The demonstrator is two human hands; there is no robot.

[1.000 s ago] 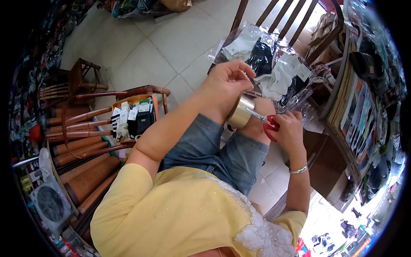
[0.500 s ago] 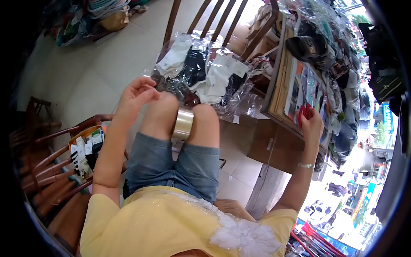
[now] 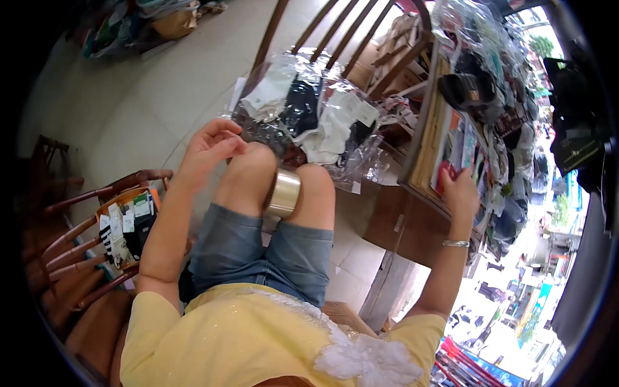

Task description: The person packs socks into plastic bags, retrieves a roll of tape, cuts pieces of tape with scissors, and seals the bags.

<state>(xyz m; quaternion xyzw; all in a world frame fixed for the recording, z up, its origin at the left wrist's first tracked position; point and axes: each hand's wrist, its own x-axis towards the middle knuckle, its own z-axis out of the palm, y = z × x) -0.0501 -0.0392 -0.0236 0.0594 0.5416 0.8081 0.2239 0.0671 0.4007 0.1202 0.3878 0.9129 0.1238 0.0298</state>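
Red scissors [image 3: 445, 173] within outstretched right hand [image 3: 461, 192]; left hand [image 3: 211, 149] half-curled, grasp unclear.

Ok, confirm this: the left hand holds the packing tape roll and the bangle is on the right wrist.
Not quite: the packing tape roll isn't in the left hand; the head view shows it between the knees. The bangle is on the right wrist.

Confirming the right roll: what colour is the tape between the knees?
The tape roll looks golden tan, clearest in the head view.
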